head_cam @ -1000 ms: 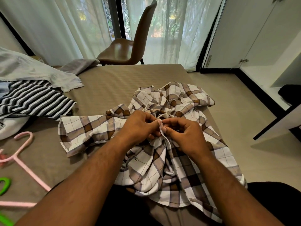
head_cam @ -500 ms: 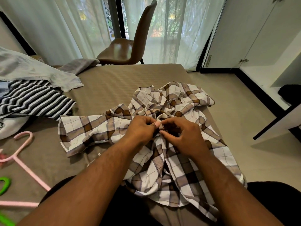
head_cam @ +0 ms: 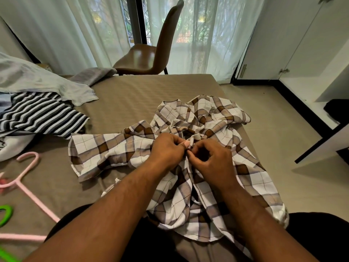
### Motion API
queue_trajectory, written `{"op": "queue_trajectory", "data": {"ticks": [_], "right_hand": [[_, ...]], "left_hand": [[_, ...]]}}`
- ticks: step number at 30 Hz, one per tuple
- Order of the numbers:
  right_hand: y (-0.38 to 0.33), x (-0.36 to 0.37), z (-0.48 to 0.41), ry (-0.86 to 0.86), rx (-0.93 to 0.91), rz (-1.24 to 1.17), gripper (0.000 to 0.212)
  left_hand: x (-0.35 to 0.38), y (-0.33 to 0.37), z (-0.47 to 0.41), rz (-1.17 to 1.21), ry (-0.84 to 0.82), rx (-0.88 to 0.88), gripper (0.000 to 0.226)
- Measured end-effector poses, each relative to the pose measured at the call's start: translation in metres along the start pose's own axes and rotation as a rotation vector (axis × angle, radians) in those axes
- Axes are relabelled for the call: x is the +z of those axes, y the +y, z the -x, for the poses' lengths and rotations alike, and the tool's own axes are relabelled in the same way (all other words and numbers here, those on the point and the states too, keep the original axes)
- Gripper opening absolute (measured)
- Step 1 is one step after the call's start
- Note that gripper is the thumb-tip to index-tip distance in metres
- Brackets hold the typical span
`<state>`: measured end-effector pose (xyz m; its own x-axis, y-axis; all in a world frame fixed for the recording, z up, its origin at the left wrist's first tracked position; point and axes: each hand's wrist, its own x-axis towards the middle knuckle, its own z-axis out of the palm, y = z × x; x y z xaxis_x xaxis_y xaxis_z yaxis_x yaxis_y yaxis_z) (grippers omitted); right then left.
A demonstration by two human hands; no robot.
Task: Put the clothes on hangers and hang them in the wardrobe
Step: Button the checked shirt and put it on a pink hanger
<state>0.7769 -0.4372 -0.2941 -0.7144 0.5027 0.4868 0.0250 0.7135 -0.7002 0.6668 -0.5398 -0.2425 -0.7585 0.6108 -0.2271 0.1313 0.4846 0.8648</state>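
A brown and white checked shirt [head_cam: 213, 118] lies crumpled on the bed [head_cam: 143, 95] in front of me, its lower part over my lap. My left hand [head_cam: 167, 148] and my right hand [head_cam: 211, 157] meet at the shirt's front edge and pinch the fabric between thumbs and fingertips. What the fingertips hold is too small to make out. A pink hanger [head_cam: 26, 178] lies flat on the bed at the left. The white wardrobe [head_cam: 302, 40] stands at the right with one door open.
A striped garment [head_cam: 37, 114] and a pale grey garment [head_cam: 43, 82] are piled at the left of the bed. A green hanger [head_cam: 5, 214] lies at the left edge. A brown chair [head_cam: 151, 53] stands beyond the bed by the curtains. Bare floor runs along the right.
Both hands have moved slightly away from me along the shirt's front edge, and the lower folds of the shirt have shifted. Nothing else has moved.
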Motion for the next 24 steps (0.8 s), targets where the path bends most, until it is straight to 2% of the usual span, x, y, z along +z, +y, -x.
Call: {"op": "queue_trajectory", "data": {"ticks": [3,9,16,24], "right_hand": [[-0.005,-0.003,-0.003,-0.090,0.106,-0.164,0.018],[-0.003,0.000,-0.005,-0.096,0.357,-0.496,0.016],[0.004,0.000,-0.008,-0.019,0.572,-0.688,0.013],[-0.004,-0.004,-0.010,-0.012,0.660,-0.790,0.008]], "left_hand": [[-0.002,-0.003,-0.003,-0.041,-0.021,-0.015,0.023],[-0.001,0.000,-0.002,-0.033,-0.082,-0.053,0.028],[-0.003,-0.001,0.000,0.122,-0.103,0.026,0.015],[-0.003,-0.004,-0.001,-0.024,-0.062,0.107,0.016]]}}
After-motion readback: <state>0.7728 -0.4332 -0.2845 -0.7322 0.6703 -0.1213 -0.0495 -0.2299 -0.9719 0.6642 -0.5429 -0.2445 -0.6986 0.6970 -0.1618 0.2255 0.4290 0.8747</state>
